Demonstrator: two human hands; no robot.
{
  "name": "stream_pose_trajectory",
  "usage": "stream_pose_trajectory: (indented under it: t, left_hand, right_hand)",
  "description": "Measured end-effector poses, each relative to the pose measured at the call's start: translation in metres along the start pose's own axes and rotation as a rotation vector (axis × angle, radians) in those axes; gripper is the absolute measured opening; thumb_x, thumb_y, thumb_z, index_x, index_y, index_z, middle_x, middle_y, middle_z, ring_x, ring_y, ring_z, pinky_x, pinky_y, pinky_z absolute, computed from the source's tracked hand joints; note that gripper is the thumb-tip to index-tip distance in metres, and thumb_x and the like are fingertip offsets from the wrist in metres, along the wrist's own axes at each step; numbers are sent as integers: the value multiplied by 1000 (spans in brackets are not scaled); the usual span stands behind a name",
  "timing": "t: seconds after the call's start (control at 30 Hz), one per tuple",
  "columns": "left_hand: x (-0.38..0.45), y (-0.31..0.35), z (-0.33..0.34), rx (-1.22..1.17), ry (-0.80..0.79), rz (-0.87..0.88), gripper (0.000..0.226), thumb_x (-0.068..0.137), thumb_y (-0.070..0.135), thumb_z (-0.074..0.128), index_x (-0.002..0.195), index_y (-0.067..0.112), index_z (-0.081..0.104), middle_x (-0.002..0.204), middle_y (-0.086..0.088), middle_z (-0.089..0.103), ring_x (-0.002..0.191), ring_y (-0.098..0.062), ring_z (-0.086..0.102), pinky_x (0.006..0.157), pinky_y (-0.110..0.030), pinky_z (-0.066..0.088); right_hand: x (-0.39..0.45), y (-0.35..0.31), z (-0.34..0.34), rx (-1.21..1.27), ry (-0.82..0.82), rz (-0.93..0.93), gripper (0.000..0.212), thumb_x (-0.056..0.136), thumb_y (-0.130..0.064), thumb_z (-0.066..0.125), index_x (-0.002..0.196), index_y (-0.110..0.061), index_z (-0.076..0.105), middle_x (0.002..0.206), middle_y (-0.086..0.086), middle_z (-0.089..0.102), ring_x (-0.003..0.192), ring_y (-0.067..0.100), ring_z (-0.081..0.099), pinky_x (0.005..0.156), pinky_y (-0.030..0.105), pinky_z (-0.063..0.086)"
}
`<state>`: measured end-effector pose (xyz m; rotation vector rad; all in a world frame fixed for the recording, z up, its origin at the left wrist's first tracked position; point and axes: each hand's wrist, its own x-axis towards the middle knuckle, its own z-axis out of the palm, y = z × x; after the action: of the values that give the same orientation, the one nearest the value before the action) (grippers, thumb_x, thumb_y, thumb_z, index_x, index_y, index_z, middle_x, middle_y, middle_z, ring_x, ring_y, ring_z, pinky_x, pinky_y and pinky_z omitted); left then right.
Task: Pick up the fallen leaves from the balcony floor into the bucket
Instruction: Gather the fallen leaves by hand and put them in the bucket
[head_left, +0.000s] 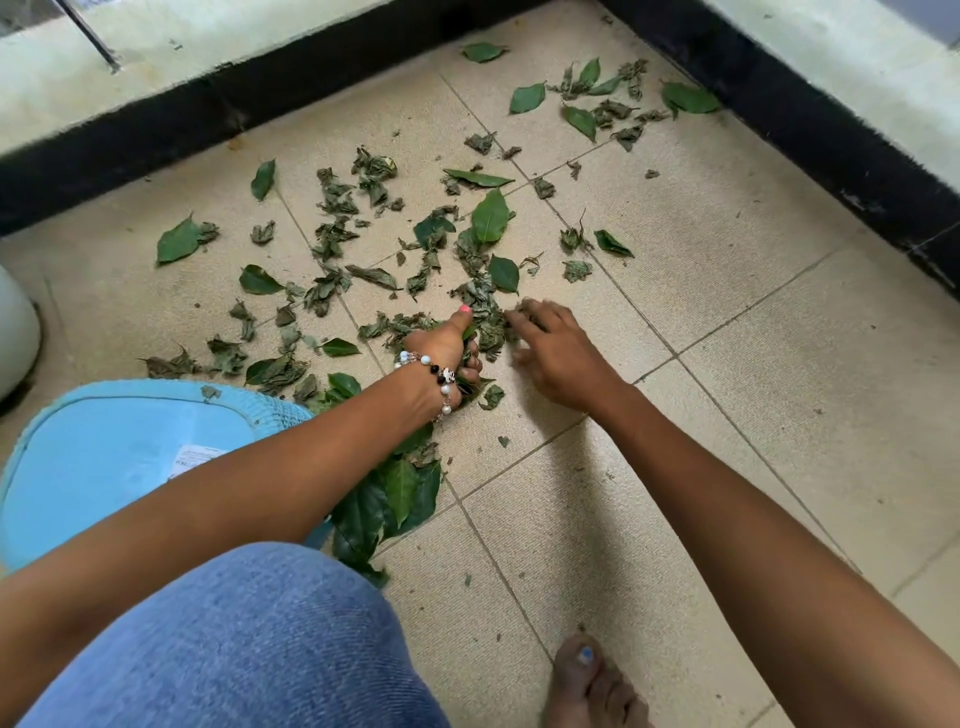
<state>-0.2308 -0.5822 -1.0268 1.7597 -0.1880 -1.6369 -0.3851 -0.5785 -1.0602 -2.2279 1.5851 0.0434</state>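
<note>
1. The bucket (109, 457) stands at 8 o'clock, blue, beside the knee.
2. The left hand (447, 351) has its fingers curled round a wad of leaves (483, 317) on the floor (727, 322).
3. The right hand (558, 353), fingers loosely spread, rakes more toward it.
4. Leaves scatter from 10 to 1 o'clock: light, dry, likely crumbly; best bunched by the handful.

hands: two, left hand (449, 347) and right hand (558, 353)
buckets: one, blue bucket (104, 452)
leaves (489, 215): dozens, too many to count
bare feet: one, foot (589, 686)
bracelets: one, bracelet (441, 379)
</note>
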Motion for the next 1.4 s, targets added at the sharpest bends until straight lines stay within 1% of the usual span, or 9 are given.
stream_pose_trajectory:
  t: [0.17,0.27,0.5,0.7,0.8,0.9,1.03,1.23,1.4]
  left_hand:
    - [-4,-1,-2,41,23,37,23,92,26,65,85,7,55,63,-4,51,41,-12,39,32,-15,26]
    - [-5,1,-2,40,14,39,20,92,26,65,93,7,58,65,-5,51,41,-13,39,33,-15,26]
    - [-10,-2,2,49,-28,43,21,92,24,65,85,7,54,64,-9,51,40,-14,39,35,-14,27]
    - [-14,-8,5,71,-79,35,25,91,24,66,76,10,52,59,-8,50,41,-16,40,35,-16,28]
    - [-17,-10,6,71,-85,40,26,92,23,65,75,10,51,58,-7,49,41,-15,40,34,-15,27]
    - [-23,-13,9,72,-107,39,27,94,22,62,74,10,49,58,-6,47,42,-14,38,34,-13,25]
    - [-23,-15,10,97,-119,38,27,94,23,63,75,9,50,59,-7,48,43,-15,38,34,-13,25]
    - [-20,-16,8,110,-119,24,28,94,24,63,74,9,51,60,-7,47,44,-15,39,34,-13,26]
    - [-18,-19,8,144,-127,2,28,92,25,66,75,6,54,59,-10,53,40,-17,44,36,-16,30]
  right_hand:
    - [-26,-13,4,-153,-21,-96,56,101,-16,37,154,-24,19,162,10,8,147,35,8,119,48,19]
    - [-38,-5,7,-108,54,-91,44,104,-17,29,147,-14,37,154,9,32,135,26,33,99,34,42]
    - [-47,16,-1,124,376,-17,11,78,3,65,78,-3,75,74,11,71,75,29,64,66,35,52]
    - [-62,19,12,163,312,98,13,92,-4,54,86,1,65,83,11,62,79,29,58,65,33,42]
    - [-75,-4,24,107,221,149,38,100,-12,45,137,-4,48,143,19,44,132,36,37,106,45,37]
    - [-81,-25,22,3,85,135,61,98,-3,38,154,-12,16,161,17,6,147,38,3,121,46,12]
    - [-86,-31,27,-135,94,26,51,101,-8,28,151,-1,22,157,17,20,145,34,18,115,41,30]
    - [-86,-13,29,-230,313,-173,20,79,3,63,97,12,67,93,20,68,83,33,63,48,35,55]
    - [-86,-4,12,363,520,199,21,84,1,55,85,-6,75,82,3,73,78,20,65,72,33,55]
